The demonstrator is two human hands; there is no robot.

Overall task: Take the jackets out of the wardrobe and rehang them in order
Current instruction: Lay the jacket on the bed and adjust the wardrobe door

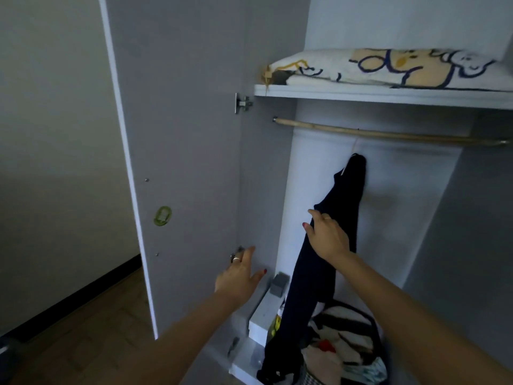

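On the far left I see the open wardrobe door (pixel 177 151), with a small green oval hook (pixel 163 215) stuck on its inner face. The left hand (pixel 239 276) is next, near the lower hinge at the left side wall of the wardrobe; its fingers are straight and spread, so this grip is open and holds nothing. At the bottom left corner of the wardrobe floor stand white boxes (pixel 262 315) with a small grey box (pixel 279 284) on top. To the right of them hangs the dark jacket (pixel 341 207), its top just below the wooden rail (pixel 388 133), its lower part falling down to the wardrobe floor. The right hand (pixel 327 234) pinches the jacket at its left edge, with the thumb in front of the cloth. A basket of mixed clothes (pixel 347 340) sits on the wardrobe floor at the right. On the shelf (pixel 361 97) above the rail lies a folded printed blanket (pixel 388 69).
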